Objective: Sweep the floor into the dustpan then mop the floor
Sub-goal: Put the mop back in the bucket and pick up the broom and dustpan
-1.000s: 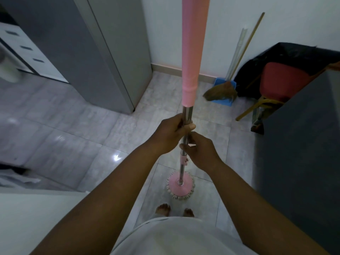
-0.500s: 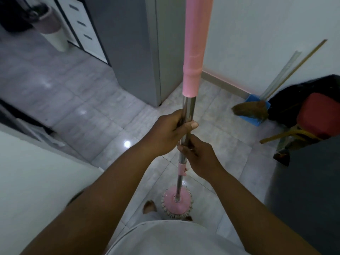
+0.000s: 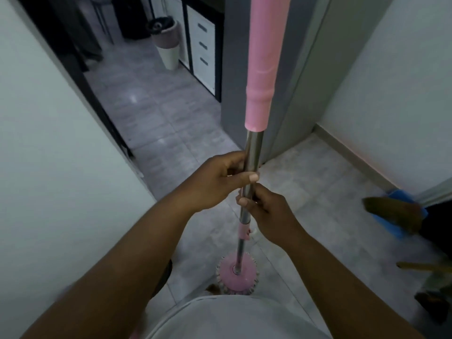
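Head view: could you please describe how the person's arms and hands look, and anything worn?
The left hand and right hand are bare: no gloves, rings or watch show. The left forearm and right forearm are uncovered to the frame edge, no sleeves in sight. Thumbnails are short and unpainted. A pale shirt shows at the bottom.

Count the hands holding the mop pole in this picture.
2. The left hand grips the steel mop pole just below its pink sleeve; the right hand grips it directly beneath, close under the left. Neither is hidden.
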`<state>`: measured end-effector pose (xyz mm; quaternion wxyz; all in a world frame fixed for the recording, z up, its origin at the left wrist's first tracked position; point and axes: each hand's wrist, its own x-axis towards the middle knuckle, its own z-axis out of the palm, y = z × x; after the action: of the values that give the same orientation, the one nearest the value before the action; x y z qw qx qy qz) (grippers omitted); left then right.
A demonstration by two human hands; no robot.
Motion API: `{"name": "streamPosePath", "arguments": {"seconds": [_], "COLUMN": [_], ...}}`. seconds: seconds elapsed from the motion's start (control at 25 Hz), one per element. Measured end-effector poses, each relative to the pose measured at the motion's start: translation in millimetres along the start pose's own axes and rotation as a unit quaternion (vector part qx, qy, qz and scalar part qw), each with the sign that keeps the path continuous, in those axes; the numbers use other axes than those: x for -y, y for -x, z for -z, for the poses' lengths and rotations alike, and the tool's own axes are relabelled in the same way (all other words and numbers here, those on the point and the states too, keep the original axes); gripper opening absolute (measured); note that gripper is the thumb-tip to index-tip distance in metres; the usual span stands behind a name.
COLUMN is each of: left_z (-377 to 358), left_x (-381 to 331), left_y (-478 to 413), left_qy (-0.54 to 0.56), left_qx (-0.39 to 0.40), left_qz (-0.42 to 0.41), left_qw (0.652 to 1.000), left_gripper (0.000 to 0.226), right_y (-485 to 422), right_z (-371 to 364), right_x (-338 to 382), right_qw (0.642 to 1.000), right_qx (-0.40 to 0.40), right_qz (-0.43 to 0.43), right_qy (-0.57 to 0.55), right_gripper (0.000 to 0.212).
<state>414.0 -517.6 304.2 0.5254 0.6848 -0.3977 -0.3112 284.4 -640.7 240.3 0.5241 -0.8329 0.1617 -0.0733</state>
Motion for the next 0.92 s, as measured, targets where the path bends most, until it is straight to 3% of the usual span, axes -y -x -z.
{"name": "streamPosePath", "arguments": {"seconds": [0.12,0.4,0.68,0.92], "left_z": [25,39,-6,-30], "left_x": [6,7,-2,-11], "left_y": [22,96,190,268], "left_qy": [-0.002,-0.019,-0.047,-0.031], "left_qx": [-0.093,-0.324,-0.547,-0.649], "left_qz": [0.003,0.066,0.146,0.174], "left_qw": [0.996,0.944,0.823,0.740], "left_gripper": [0.041,0.025,0.028,0.027], "right_y": [-25,-54,-21,27], "right_z": [-20,-72,-136,-191], "right_x": [18,47,71,97], "right_qw": [0.997,0.957,0.869,0.806], "right_qx": [0.067,0.268,0.452,0.539], "right_qz": [0.029,0.109,0.202,0.244], "right_qy": [-0.002,-0.018,-0.005,0.002], "right_gripper": [0.020,0.013,0.010,0.011]}}
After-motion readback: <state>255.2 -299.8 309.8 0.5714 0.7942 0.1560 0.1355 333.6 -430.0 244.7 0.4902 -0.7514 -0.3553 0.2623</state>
